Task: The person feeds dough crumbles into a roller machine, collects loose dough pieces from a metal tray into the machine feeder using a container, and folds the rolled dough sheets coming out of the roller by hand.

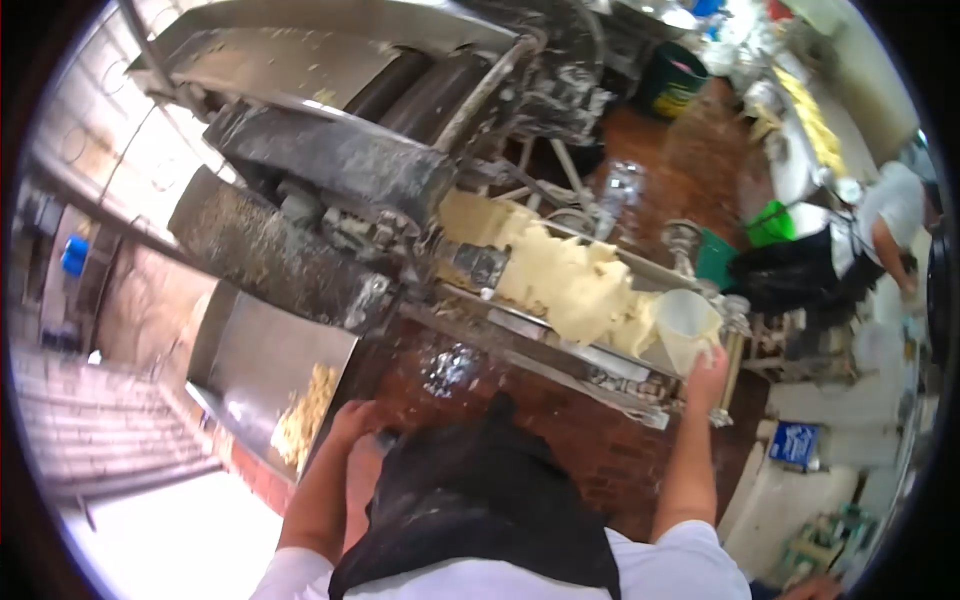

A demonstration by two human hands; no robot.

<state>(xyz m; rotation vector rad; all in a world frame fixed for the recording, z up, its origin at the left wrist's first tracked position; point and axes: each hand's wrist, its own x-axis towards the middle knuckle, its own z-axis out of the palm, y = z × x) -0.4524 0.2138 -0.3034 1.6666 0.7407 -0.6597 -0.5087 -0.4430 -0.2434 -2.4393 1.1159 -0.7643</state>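
Observation:
My right hand grips a translucent white plastic container with a round open mouth, at the near right end of a long metal tray. Beside the container, a thick, ragged sheet of pale yellow dough lies along this tray and reaches back under the rollers of a machine. My left hand is at the right side of a steel bin that holds a heap of dough scraps. Its fingers look curled; what they hold, if anything, is too small and blurred to name.
A flour-dusted roller machine with a steel hopper stands ahead. At the right, a person in a white shirt and dark apron stands by a green container. A dark bucket is on the red tiled floor. A blue box lies at right.

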